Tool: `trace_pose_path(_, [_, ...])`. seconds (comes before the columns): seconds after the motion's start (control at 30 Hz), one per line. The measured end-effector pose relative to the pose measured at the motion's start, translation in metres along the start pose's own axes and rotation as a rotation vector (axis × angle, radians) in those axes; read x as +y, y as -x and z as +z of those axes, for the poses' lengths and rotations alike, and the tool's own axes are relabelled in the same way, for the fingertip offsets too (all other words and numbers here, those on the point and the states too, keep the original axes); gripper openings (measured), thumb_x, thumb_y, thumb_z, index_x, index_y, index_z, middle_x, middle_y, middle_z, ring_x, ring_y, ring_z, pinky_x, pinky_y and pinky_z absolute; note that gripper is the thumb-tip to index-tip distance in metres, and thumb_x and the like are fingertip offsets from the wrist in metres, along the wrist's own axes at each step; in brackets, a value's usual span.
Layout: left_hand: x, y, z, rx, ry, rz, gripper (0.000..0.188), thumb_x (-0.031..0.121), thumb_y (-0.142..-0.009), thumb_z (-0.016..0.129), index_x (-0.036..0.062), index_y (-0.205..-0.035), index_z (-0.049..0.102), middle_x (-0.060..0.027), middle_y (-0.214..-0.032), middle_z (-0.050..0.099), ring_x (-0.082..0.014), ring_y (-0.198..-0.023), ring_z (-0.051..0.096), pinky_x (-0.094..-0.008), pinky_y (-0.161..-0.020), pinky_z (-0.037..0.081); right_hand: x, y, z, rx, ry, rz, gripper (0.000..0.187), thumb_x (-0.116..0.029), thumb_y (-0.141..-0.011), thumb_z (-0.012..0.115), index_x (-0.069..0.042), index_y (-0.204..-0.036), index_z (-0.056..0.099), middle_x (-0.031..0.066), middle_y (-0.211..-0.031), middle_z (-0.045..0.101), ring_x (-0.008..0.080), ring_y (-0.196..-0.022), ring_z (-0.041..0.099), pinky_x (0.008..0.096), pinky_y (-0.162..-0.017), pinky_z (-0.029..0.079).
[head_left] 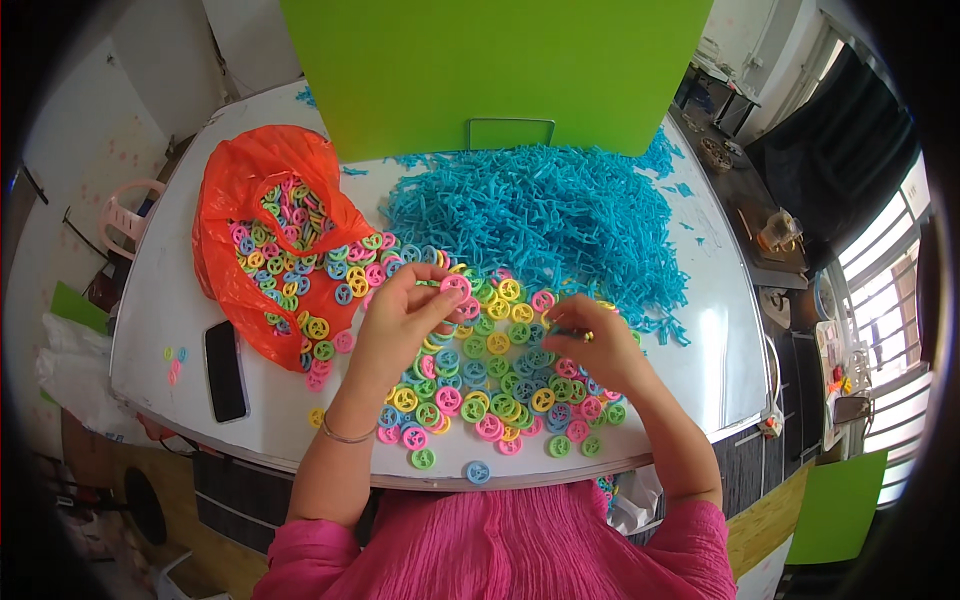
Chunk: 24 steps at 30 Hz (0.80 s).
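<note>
Between the thumb and fingers of my left hand point(398, 312) is a small pink plastic wheel point(456, 286) with spokes, held above the table. My right hand point(607, 346) is closed in a pinch a little to the right. Something small and dark bluish shows at its fingertips, too little of it to name. Under both hands spreads a loose layer of plastic wheels point(497, 343) in pink, yellow, green and blue. Just beyond them rises a heap of small blue plastic pieces point(540, 205).
An orange-red plastic bag point(222, 235) lies on its side at the left, with more wheels spilling out. Nearer me is a black phone point(226, 370) on the white table point(165, 310). A large green panel point(490, 70) stands at the back. One blue wheel point(477, 472) sits at the front edge.
</note>
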<state>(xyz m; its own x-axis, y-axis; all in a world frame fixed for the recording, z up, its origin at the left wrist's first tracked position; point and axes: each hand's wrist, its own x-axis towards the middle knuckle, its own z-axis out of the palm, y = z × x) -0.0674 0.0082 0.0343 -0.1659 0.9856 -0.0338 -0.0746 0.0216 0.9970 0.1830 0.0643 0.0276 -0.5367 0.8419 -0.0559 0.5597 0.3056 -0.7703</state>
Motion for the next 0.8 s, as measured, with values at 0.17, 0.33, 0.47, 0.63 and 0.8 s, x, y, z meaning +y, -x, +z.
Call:
trace_pose_path(0.17, [-0.012,0.004,0.017,-0.185,0.264,-0.226,0.023,0.025,-0.097,0.056,0.0050,-0.108,0.057,-0.0070,-0.083,0.068,-0.0135,-0.070,0.065,-0.0226,-0.059,0.049,0.008,0.002,0.004,-0.013,-0.800,-0.062,0.012,-0.008,-0.088,0.067,-0.003,-0.097,0.060,0.0033,-0.097,0.064,0.0151,-0.088,0.063,0.0301,-0.077,0.052])
trace_pose_path(0.33, [-0.014,0.019,0.041,-0.283,0.212,-0.347,0.027,0.032,-0.101,0.046,0.0074,-0.103,0.057,-0.0063,-0.072,0.066,-0.0112,-0.056,0.061,-0.0190,-0.045,0.039,0.003,0.002,0.022,-0.144,-0.925,-0.210,0.013,-0.011,-0.090,0.065,-0.004,-0.098,0.056,0.0181,-0.131,0.054,0.0203,-0.109,0.059,0.0325,-0.088,0.050])
trace_pose_path(0.47, [-0.014,0.025,0.044,-0.284,0.207,-0.344,0.026,0.031,-0.102,0.043,0.0079,-0.100,0.056,-0.0049,-0.068,0.065,-0.0107,-0.049,0.057,-0.0191,-0.041,0.035,0.008,0.000,0.026,-0.150,-1.001,-0.181,0.013,-0.010,-0.092,0.063,-0.005,-0.098,0.053,0.0216,-0.133,0.052,0.0211,-0.112,0.059,0.0338,-0.088,0.050])
trace_pose_path(0.63, [-0.017,0.032,0.049,-0.206,0.198,-0.268,0.025,0.029,-0.101,0.046,0.0058,-0.100,0.055,-0.0044,-0.063,0.060,-0.0105,-0.049,0.056,-0.0202,-0.042,0.038,0.009,0.001,0.020,-0.242,-1.129,-0.203,0.012,-0.009,-0.095,0.058,-0.002,-0.102,0.052,0.0211,-0.132,0.052,0.0195,-0.111,0.058,0.0340,-0.089,0.051])
trace_pose_path(0.8, [-0.024,0.033,0.052,-0.114,0.159,-0.195,0.023,0.026,-0.100,0.049,0.0034,-0.101,0.055,-0.0039,-0.061,0.056,-0.0102,-0.050,0.056,-0.0218,-0.044,0.042,0.005,0.004,0.025,-0.217,-0.978,-0.240,0.011,-0.011,-0.095,0.058,-0.003,-0.100,0.053,0.0205,-0.134,0.051,0.0205,-0.108,0.059,0.0351,-0.086,0.052])
